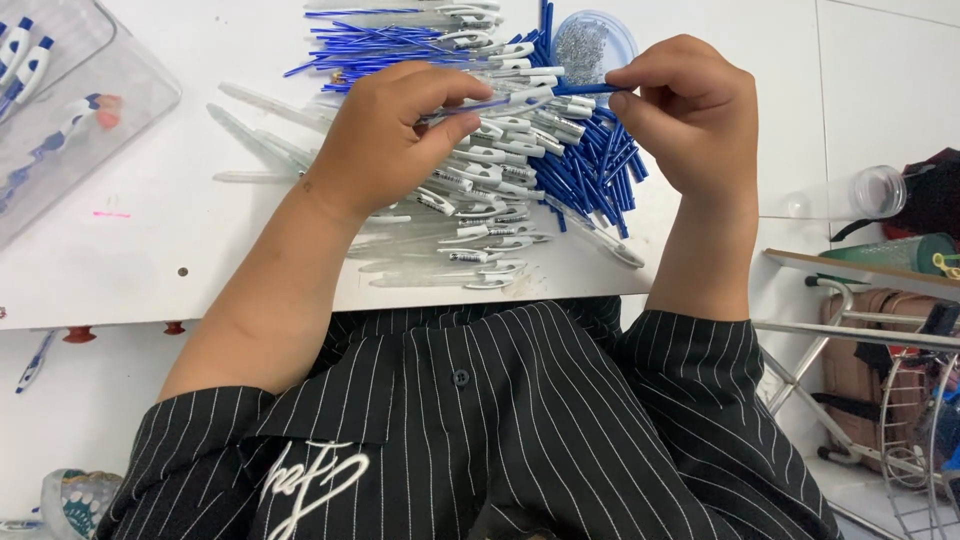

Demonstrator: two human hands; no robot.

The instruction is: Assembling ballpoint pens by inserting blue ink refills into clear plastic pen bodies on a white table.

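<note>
My left hand [385,135] grips a clear pen barrel with a white clip [500,101] above the white table [150,260]. My right hand [690,110] pinches the blue end piece [590,89] at the other end of that same pen. Both hands hover over a heap of clear pen barrels with white clips [490,200]. A pile of blue pen parts [590,165] lies under my right hand. Thin blue refills [375,45] are spread at the far side. A small round clear tub of tiny metal springs [585,45] stands behind the piles.
A clear plastic tray [70,110] with several finished blue-and-white pens sits at the far left. A clear bottle [860,195] lies at the right edge. A metal rack [880,340] and a bag [870,370] stand at my right. One pen [33,362] lies on the floor.
</note>
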